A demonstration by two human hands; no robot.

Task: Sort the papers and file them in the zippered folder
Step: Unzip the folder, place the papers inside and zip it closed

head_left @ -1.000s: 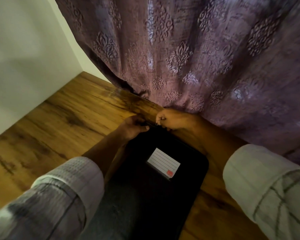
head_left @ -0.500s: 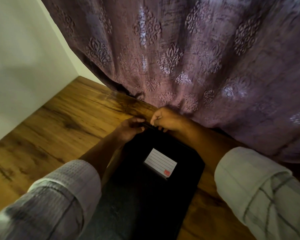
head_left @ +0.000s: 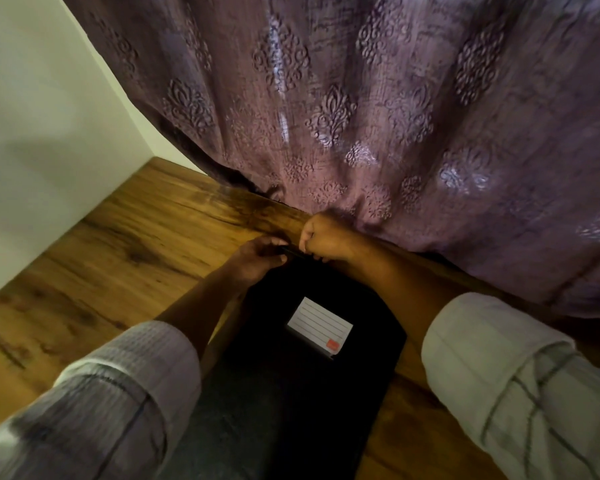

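Little has changed: my right hand (head_left: 323,237) has crept slightly toward my left hand (head_left: 257,259) along the far edge of the folder (head_left: 309,393). Both pinch that edge, fingers curled. The folder lies flat on the table (head_left: 118,258). I'm probably working the zipper; no papers show.

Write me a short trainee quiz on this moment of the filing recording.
1. True or false: loose papers lie on the wooden table beside the black folder.
2. Where do the left hand and right hand grip the folder? A) its near edge B) its far edge, by the curtain C) its right side
3. What colour is the small mark on the label card?
Key: 1 false; 2 B; 3 red.
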